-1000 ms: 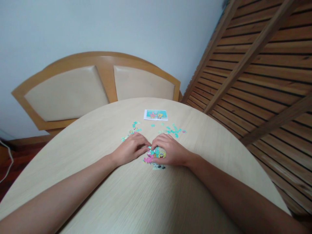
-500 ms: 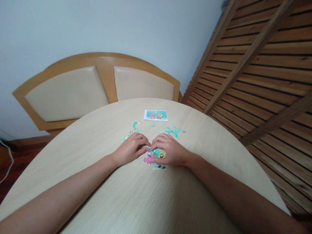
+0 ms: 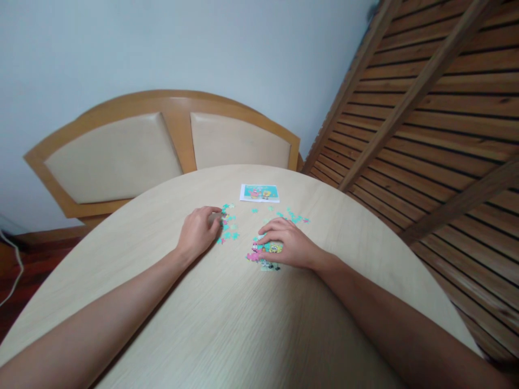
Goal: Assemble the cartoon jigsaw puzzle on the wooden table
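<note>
My right hand [image 3: 288, 242] rests over a partly assembled jigsaw puzzle [image 3: 254, 256], its thumb and curved fingers on the joined pieces and hiding part of them. Pink and yellow cartoon figures show on this section. Off to the left, my left hand [image 3: 197, 231] lies at the edge of a cluster of loose jigsaw pieces [image 3: 231, 235], mostly turquoise. Its thumb and index finger are apart, with the fingertips at the pieces; no piece is visibly held.
Beyond the hands lies a picture card [image 3: 260, 193] with the same cartoon figures. More loose pieces [image 3: 298, 219] are scattered behind my right hand. The round wooden table [image 3: 194, 335] faces a padded chair back [image 3: 239, 138], and a slatted wooden screen [image 3: 425, 119] stands on the right.
My left hand has left the assembled section and moved left to the loose pieces, which now sit closer together. The assembled section has shifted slightly away and right under my right hand.
</note>
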A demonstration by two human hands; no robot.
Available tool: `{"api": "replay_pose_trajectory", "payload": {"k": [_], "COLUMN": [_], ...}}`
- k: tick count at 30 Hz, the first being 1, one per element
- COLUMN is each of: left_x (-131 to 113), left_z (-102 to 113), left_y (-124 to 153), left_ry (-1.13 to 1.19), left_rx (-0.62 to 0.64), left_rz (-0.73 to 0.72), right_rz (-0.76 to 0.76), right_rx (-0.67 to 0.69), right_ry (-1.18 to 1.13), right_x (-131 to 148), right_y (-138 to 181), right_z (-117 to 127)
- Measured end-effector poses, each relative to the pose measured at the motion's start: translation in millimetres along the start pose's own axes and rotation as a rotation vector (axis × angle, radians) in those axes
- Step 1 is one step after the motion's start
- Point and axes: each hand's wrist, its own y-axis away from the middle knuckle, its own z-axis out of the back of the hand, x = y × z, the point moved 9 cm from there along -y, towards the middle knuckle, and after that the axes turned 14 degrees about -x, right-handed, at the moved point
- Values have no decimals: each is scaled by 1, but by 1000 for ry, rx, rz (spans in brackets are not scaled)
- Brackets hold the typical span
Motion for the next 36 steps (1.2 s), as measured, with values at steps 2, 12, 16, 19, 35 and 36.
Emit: {"api": "replay_pose_trajectory", "payload": {"k": [2, 12, 16, 19, 35, 36], "left_x": [-2, -11, -11, -10, 2, 3], "left_z": [-2, -6, -6, -7, -14, -15], "left_y": [1, 1, 1, 1, 2, 1], "left_ry": [-13, -59, -27, 20, 107, 124], "left_rx": [35, 106, 117, 110, 100, 101], "left_rz": [-11, -48, -52, -45, 9, 24], "right_rz": [-13, -38, -43, -41, -37, -36], "right_rx": [5, 7, 18, 16, 15, 14], "right_ry": [1, -23, -16, -27, -33, -37], "right_x": [-2, -2, -3, -3, -3, -3], "right_y": [0, 0, 0, 0, 1, 1], "right_z": [0, -1, -2, -2, -2, -2]}}
